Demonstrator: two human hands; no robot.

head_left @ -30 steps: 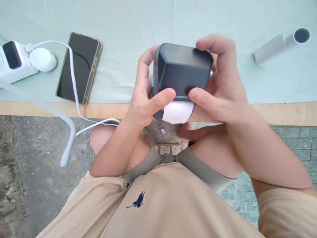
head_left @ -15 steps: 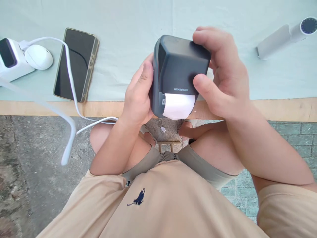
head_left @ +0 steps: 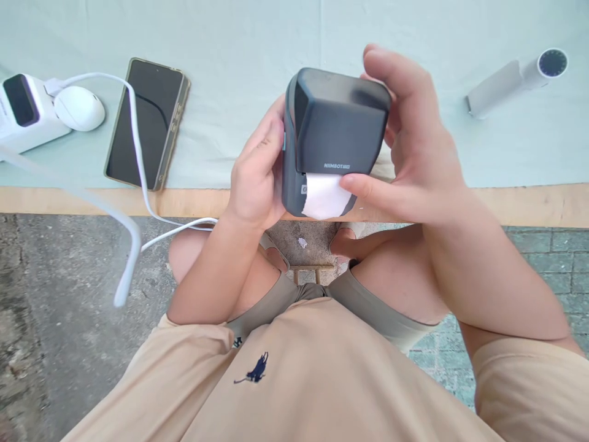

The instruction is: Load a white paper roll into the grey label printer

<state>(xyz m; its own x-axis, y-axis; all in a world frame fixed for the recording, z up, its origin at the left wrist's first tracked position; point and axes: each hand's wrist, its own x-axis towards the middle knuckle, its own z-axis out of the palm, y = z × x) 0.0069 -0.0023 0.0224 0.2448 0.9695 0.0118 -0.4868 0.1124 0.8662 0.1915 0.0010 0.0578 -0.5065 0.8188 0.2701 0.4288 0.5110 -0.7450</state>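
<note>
A black label printer marked NIIMBOT is held up over the table's front edge. A white paper strip with a ragged lower edge sticks out of its front slot. My left hand is wrapped round the printer's left side, its thumb along that side and the other fingers hidden behind. On the right side, my right hand grips the printer. Its thumb lies at the slot, over the right part of the paper, while its index finger reaches the upper right corner.
A phone lies on the pale cloth at left, a white cable crossing it. Beside it are a white device with a dark screen and a white rounded object. A white cylindrical device lies at right.
My right thumb has slid down and left from the printer's lid onto the paper at the slot. The right index finger has lifted slightly. The printer stays nearly in place.
</note>
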